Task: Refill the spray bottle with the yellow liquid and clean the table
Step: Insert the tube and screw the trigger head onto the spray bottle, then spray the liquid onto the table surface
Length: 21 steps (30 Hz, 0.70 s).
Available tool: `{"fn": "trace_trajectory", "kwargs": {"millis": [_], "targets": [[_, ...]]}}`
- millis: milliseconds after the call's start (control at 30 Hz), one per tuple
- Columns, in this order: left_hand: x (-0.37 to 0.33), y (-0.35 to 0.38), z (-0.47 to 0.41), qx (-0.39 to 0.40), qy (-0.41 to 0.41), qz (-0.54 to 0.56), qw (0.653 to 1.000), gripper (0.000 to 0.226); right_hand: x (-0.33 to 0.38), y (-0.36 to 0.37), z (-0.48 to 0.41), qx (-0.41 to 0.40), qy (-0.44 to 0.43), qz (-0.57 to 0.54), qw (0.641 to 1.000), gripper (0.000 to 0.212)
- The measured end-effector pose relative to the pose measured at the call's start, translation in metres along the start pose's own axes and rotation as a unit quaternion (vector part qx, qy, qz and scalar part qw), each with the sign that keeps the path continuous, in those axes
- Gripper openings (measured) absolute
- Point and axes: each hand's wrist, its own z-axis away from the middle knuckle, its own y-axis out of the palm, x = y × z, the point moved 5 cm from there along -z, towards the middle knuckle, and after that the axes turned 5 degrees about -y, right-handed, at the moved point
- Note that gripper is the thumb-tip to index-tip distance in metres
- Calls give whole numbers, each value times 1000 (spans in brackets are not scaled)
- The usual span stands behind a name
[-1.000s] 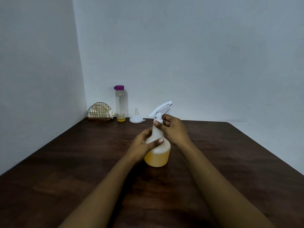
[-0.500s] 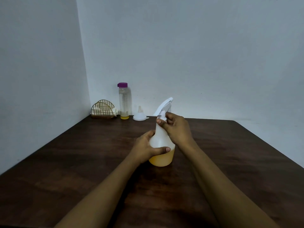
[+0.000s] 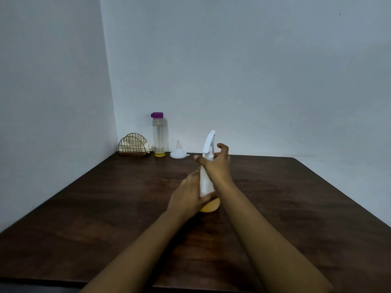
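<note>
The spray bottle (image 3: 206,182) stands mid-bench (image 3: 296,197), left hand (image 3: 188,197) gripping its body. The right hand (image 3: 215,166) has loosened from the collar, fingers (image 3: 223,148) now spread wide, suggesting the head is tightened. The near-empty refill bottle (image 3: 160,134) sits at 11 o'clock.

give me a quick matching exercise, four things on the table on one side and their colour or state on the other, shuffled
Things:
1. spray bottle
2. tall bottle
3. funnel
4. wire holder

Descriptions:
A. purple cap, nearly empty
B. gold, in the far left corner
C. held by the left hand, yellow liquid at the bottom
D. white, wide end down

Pairs: 1-C, 2-A, 3-D, 4-B
</note>
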Motion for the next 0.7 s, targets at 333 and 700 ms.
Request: {"fn": "trace_trajectory", "kwargs": {"millis": [333, 700], "targets": [[58, -58, 11, -40, -41, -175, 983, 65, 18, -39, -12, 84, 33, -66, 994, 13], [84, -66, 33, -56, -97, -177, 978, 48, 24, -110, 23, 286, 31, 13, 958, 27]]}}
